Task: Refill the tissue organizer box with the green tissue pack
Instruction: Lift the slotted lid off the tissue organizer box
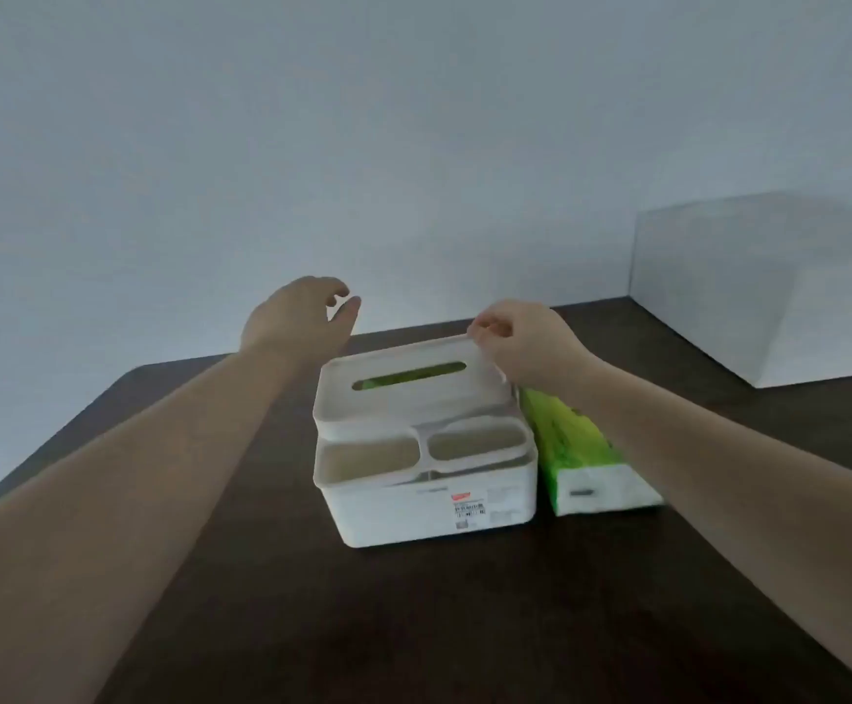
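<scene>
Stage: early, lid (408,383) still on organizer box (426,492) | right hand (520,343) fingers pinch lid's far edge | left hand (297,317) spread, empty | green tissue pack (579,452) on desk, touching box's right side.

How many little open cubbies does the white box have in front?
2. The left cubby is the bigger one, at the organizer box's front left. The right cubby sits beside it, front right. Behind them is the lid.

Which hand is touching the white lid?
The right hand: its fingers pinch the far edge of the white plastic slotted lid. The left hand hovers open, touching nothing.
</scene>
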The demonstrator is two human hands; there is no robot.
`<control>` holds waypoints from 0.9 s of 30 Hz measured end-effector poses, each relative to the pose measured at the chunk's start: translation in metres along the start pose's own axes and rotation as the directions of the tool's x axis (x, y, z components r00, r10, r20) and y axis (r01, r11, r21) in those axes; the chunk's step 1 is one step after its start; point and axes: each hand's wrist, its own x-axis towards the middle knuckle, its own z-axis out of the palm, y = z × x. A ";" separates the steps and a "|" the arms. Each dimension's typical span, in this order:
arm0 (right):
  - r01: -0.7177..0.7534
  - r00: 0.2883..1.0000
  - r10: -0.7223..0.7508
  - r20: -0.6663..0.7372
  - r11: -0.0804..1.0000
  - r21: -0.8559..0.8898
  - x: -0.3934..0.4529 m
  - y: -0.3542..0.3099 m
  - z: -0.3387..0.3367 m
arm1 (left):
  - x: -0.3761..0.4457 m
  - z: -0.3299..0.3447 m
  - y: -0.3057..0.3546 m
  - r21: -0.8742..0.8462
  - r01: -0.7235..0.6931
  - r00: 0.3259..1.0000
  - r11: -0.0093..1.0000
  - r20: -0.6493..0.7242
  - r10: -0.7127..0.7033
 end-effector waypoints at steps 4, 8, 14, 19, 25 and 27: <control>-0.036 0.998 0.036 -0.059 0.999 0.008 -0.041 -0.008 -0.008 | -0.044 -0.009 -0.004 -0.054 0.181 0.979 0.982 0.101 -0.174; -0.098 0.994 0.101 0.037 0.992 -0.080 -0.063 -0.025 -0.011 | -0.072 -0.017 -0.004 -0.153 0.322 0.926 0.934 0.254 -0.278; -0.120 0.993 0.120 -0.003 0.986 -0.114 -0.074 -0.040 0.000 | -0.084 -0.009 -0.004 -0.387 0.434 0.889 0.814 0.328 -0.318; -0.188 0.982 0.189 0.001 0.977 -0.102 -0.066 -0.045 0.004 | -0.075 -0.006 -0.011 -0.602 0.506 0.861 0.618 0.305 -0.408; -0.257 0.966 0.258 0.001 0.964 -0.063 -0.069 -0.039 0.009 | -0.071 0.011 -0.022 -0.684 0.558 0.820 0.470 0.367 -0.439; -0.257 0.966 0.257 -0.010 0.966 -0.031 -0.067 -0.037 0.010 | -0.071 0.014 -0.024 -0.694 0.562 0.815 0.450 0.372 -0.444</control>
